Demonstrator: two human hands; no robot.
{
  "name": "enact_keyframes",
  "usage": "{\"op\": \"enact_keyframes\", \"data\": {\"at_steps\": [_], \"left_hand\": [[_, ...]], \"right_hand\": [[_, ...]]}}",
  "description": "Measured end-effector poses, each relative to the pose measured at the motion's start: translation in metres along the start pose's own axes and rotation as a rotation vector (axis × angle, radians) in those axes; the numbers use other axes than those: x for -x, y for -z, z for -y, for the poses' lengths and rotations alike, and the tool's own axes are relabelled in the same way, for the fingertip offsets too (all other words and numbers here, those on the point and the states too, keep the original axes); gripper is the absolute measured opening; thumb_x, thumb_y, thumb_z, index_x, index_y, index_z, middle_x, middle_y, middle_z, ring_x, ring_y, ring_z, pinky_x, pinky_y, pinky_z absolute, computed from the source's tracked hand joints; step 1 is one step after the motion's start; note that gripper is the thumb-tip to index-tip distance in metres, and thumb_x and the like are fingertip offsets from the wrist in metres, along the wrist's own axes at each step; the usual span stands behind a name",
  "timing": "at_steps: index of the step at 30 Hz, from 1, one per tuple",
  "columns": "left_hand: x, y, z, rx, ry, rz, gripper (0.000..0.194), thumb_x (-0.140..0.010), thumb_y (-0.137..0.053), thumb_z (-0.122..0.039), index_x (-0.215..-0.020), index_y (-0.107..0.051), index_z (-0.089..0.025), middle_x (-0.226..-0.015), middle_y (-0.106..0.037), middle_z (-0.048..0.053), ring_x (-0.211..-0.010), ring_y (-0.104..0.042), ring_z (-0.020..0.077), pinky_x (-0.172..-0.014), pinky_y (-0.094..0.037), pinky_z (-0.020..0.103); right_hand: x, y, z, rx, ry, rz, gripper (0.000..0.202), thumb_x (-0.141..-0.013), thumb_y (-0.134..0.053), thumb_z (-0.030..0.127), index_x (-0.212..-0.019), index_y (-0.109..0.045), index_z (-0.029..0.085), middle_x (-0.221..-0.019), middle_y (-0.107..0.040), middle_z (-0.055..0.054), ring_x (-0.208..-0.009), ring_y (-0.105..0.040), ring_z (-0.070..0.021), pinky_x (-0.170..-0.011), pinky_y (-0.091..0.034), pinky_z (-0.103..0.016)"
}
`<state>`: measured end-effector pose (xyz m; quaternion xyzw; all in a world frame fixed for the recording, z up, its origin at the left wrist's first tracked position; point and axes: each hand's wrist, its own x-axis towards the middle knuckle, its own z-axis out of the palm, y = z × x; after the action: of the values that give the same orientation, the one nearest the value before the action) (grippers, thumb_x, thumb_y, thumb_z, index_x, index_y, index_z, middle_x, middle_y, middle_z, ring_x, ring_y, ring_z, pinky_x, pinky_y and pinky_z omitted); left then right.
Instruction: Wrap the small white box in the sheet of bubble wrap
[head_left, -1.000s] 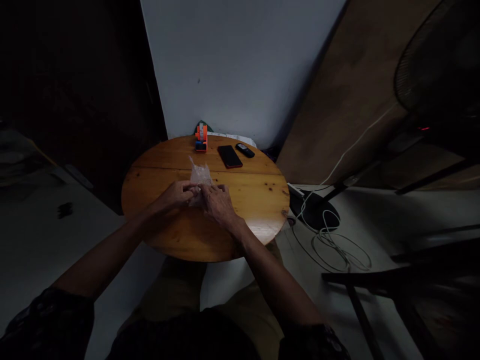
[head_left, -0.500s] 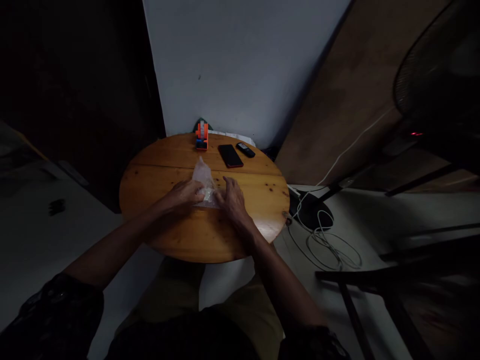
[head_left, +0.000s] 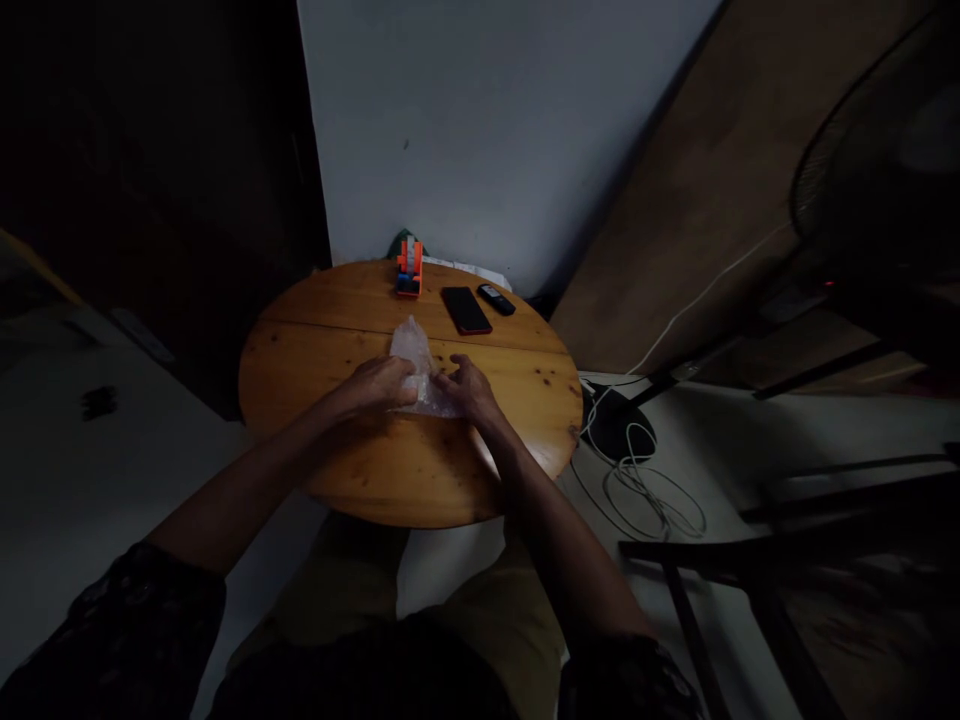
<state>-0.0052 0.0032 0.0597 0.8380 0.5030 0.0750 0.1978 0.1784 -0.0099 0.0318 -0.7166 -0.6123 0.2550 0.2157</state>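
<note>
A crinkled sheet of clear bubble wrap (head_left: 409,345) lies on the round wooden table (head_left: 322,350), between my two hands. My left hand (head_left: 384,384) is closed on its left side, fingers curled and thumb pressed against it. On the right side, my right hand (head_left: 468,388) grips the wrap with bent fingers, its thumb and forefinger near the middle. Whether something lies folded inside the wrap I cannot tell. Beyond the hands stands an orange tape dispenser (head_left: 409,266) with a roll of tape on it.
Right of the dispenser lie a dark smartphone (head_left: 466,310) with a red edge and a small keypad phone (head_left: 496,299). A wall (head_left: 480,130) rises behind the table. White cable (head_left: 637,470) coils on the floor by a fan base (head_left: 619,425). A dark chair (head_left: 720,550) stands at right.
My right hand has shifted slightly, its fingers now more curled in on the wrap. My left hand keeps its hold. The whole view has turned a little.
</note>
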Motion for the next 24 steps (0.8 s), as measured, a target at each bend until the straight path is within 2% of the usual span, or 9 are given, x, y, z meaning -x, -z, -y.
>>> {"op": "enact_keyframes", "data": {"at_steps": [4,7,10,12,15,17,20,24], "left_hand": [[-0.001,-0.001,0.0,0.006,-0.016,-0.008,0.021,-0.076,-0.059,-0.031,-0.087,-0.071,-0.019,-0.079,-0.069,0.006,-0.071,-0.06,0.0212,-0.059,-0.034,0.029],[0.0,0.0,0.0,0.009,-0.034,0.007,0.021,-0.076,-0.059,-0.031,-0.088,-0.071,-0.018,-0.08,-0.069,0.007,-0.072,-0.06,0.0217,-0.06,-0.033,0.029],[0.001,0.002,-0.001,0.006,-0.046,0.019,0.022,-0.076,-0.057,-0.031,-0.088,-0.07,-0.018,-0.08,-0.068,0.007,-0.071,-0.06,0.0212,-0.059,-0.032,0.029],[0.001,0.004,-0.002,0.012,-0.047,0.023,0.021,-0.076,-0.057,-0.031,-0.086,-0.07,-0.018,-0.077,-0.067,0.006,-0.069,-0.058,0.0203,-0.058,-0.031,0.029],[-0.001,0.004,-0.001,0.041,-0.048,0.04,0.016,-0.074,-0.059,-0.031,-0.079,-0.069,-0.019,-0.068,-0.063,0.003,-0.064,-0.055,0.0182,-0.056,-0.029,0.029],[-0.003,0.003,0.001,0.065,-0.05,0.048,0.015,-0.073,-0.059,-0.031,-0.076,-0.068,-0.019,-0.064,-0.059,0.001,-0.061,-0.052,0.017,-0.056,-0.028,0.028],[-0.005,0.003,0.002,0.084,-0.053,0.052,0.017,-0.073,-0.058,-0.032,-0.075,-0.068,-0.019,-0.061,-0.056,0.0,-0.058,-0.05,0.0166,-0.055,-0.028,0.029],[-0.005,0.005,0.0,0.073,-0.037,0.059,0.017,-0.071,-0.059,-0.032,-0.075,-0.07,-0.019,-0.063,-0.059,0.001,-0.059,-0.051,0.017,-0.056,-0.029,0.029]], "right_hand": [[-0.003,0.002,0.01,0.156,0.034,-0.032,0.065,-0.091,-0.06,0.046,-0.144,-0.046,0.012,-0.114,-0.074,-0.016,-0.113,-0.068,-0.0315,-0.092,-0.051,-0.041],[-0.011,0.003,0.01,0.23,0.046,-0.071,0.05,-0.088,-0.06,0.033,-0.135,-0.056,0.015,-0.112,-0.075,-0.015,-0.112,-0.067,-0.0317,-0.093,-0.05,-0.042],[-0.021,0.003,0.0,0.028,0.002,-0.116,0.036,-0.079,-0.062,0.018,-0.115,-0.068,0.019,-0.104,-0.075,-0.01,-0.105,-0.068,-0.0266,-0.092,-0.05,-0.037],[-0.025,0.004,-0.01,-0.147,-0.041,-0.129,0.031,-0.076,-0.063,0.015,-0.106,-0.07,0.018,-0.092,-0.074,-0.006,-0.09,-0.068,-0.0218,-0.082,-0.052,-0.032],[-0.023,0.003,-0.021,-0.274,-0.068,-0.103,0.027,-0.079,-0.061,0.019,-0.104,-0.068,0.015,-0.074,-0.067,-0.001,-0.061,-0.06,-0.0146,-0.06,-0.05,-0.025],[-0.016,0.004,-0.023,-0.338,-0.066,-0.079,0.025,-0.082,-0.06,0.025,-0.104,-0.067,0.014,-0.067,-0.062,0.001,-0.051,-0.054,-0.0121,-0.051,-0.046,-0.023],[-0.001,0.01,-0.023,-0.454,-0.041,-0.017,0.029,-0.086,-0.06,0.035,-0.105,-0.066,0.013,-0.07,-0.062,0.0,-0.052,-0.054,-0.0119,-0.047,-0.045,-0.022],[0.014,0.02,-0.022,-0.603,0.004,0.104,0.042,-0.087,-0.061,0.043,-0.117,-0.063,0.014,-0.087,-0.066,-0.004,-0.064,-0.059,-0.0134,-0.049,-0.046,-0.022]]}}
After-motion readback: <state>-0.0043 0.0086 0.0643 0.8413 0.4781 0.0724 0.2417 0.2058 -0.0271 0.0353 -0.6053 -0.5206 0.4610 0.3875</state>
